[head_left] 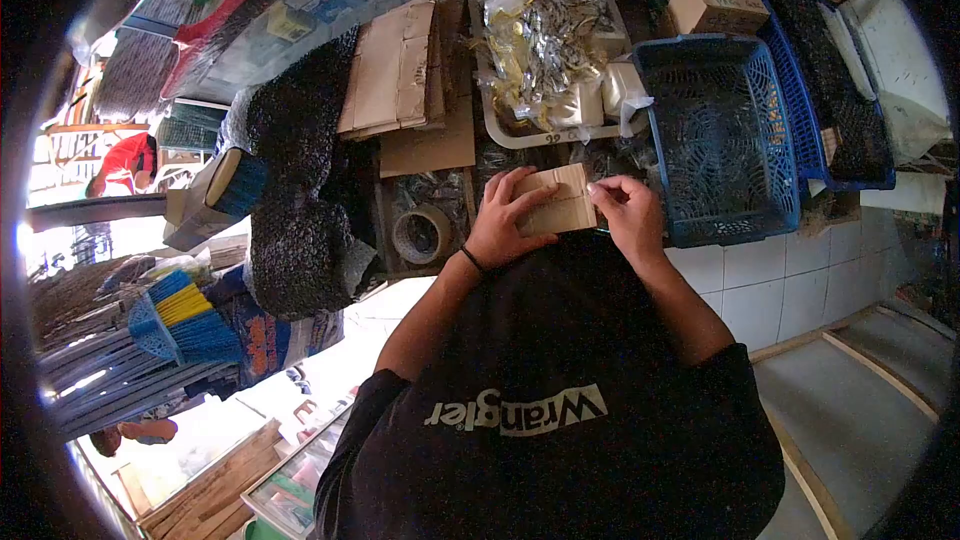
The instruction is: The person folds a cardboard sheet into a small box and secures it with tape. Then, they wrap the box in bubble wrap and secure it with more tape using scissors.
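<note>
A small brown cardboard box (565, 208) is in front of my chest, its long side facing up. My left hand (503, 223) grips it from the left, the thumb along the near edge and the fingers over the top. At the box's right end, my right hand (630, 218) is closed with thumb and forefinger pinched together. What that pinch holds, if anything, is too small to tell. Close by my left forearm, a roll of tape (421, 234) lies in a compartment among clear plastic.
A white tray (495, 128) full of plastic-wrapped metal pieces stands beyond my hands. To its right is a blue plastic basket (725, 230). Flattened cardboard (390, 70) and black bubble wrap (300, 130) lie left. A person in red (128, 160) is far left.
</note>
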`<state>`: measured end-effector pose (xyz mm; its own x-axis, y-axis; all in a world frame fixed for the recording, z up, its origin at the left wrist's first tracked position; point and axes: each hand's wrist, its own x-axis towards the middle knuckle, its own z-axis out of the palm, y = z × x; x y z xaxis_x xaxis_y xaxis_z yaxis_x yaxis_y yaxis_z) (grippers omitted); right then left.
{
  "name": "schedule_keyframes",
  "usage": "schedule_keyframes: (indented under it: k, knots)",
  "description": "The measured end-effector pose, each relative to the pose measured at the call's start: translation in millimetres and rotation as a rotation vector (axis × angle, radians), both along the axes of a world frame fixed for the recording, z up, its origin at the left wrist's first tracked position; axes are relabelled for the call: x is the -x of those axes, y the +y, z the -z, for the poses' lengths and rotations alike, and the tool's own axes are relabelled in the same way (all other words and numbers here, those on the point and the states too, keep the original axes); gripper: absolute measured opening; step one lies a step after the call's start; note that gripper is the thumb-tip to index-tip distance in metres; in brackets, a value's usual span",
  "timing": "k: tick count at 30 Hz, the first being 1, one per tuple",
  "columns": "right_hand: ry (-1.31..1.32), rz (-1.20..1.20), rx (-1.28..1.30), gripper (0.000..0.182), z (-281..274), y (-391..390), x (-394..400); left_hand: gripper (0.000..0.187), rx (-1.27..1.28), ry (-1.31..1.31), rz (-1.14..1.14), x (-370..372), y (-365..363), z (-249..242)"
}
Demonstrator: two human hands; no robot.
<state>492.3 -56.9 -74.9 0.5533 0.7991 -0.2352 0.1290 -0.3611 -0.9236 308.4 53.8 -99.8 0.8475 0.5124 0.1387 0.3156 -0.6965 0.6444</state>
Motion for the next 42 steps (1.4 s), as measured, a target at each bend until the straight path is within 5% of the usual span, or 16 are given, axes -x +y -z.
schedule_keyframes:
  k: [42]
  knots:
    - [-0.129,0.043,0.01,0.017,11,9,3,0.074,-0.027,0.006,-0.005,0,1,4]
